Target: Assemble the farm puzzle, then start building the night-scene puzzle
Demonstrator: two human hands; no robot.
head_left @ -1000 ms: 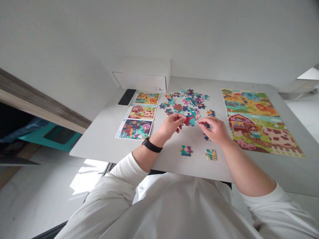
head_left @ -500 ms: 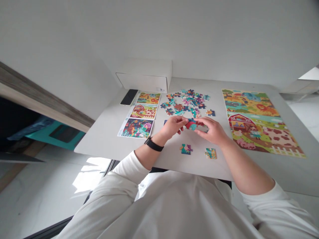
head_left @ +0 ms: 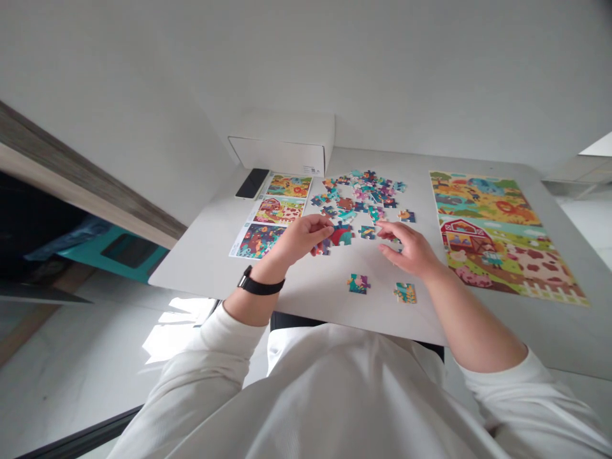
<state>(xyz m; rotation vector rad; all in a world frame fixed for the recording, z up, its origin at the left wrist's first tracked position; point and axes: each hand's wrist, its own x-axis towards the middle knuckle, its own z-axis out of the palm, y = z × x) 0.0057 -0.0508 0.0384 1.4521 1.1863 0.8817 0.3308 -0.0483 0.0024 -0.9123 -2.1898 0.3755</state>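
My left hand (head_left: 306,239), with a black band at its wrist, is closed in a pinch on the left edge of a red and teal puzzle piece (head_left: 342,234). Another piece (head_left: 326,247), purple and dark, shows partly beneath its fingers. To the right, my right hand (head_left: 404,245) has its fingers apart and holds nothing. Left of its fingertips lies a blue-teal piece with yellow (head_left: 367,233); the right hand partly covers another piece. Closer to me lie a teal and purple piece (head_left: 358,284) and a teal and orange piece (head_left: 405,292).
Loose puzzle pieces (head_left: 368,191) are heaped beyond my hands. At the left are a three-picture sheet (head_left: 280,209), a phone (head_left: 252,183) and a white box (head_left: 280,153). On the right lie farm and safari pictures (head_left: 502,236). The table's near edge (head_left: 382,333) runs before my body.
My hands have come apart. The left moved left with the red and teal piece, the right let go, and a blue-teal piece now shows on the table between them.
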